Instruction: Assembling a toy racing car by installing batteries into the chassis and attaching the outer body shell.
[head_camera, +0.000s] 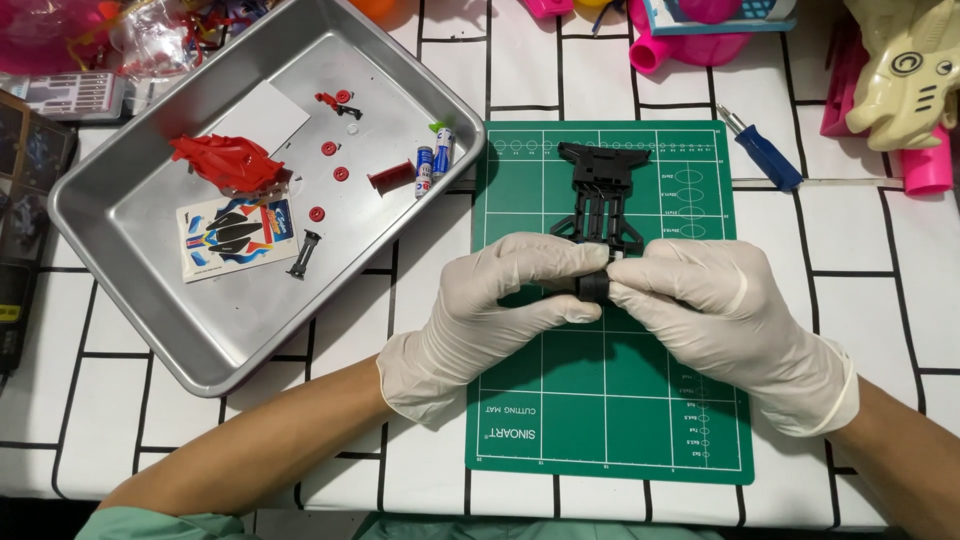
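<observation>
Both my hands wear pale gloves and meet over a green cutting mat (610, 400). My left hand (490, 305) and my right hand (720, 315) pinch the near end of a black toy car chassis (603, 190), which lies lengthwise on the mat and points away from me. A small black wheel-like part (592, 288) shows between my fingertips; the fingers hide the rest of that end.
A metal tray (140, 215) at the left holds a red car body (228, 162), a sticker sheet (236, 232), small red wheels, black parts and two batteries (433, 165). A blue-handled screwdriver (765, 152) lies right of the mat. Toys crowd the far edge.
</observation>
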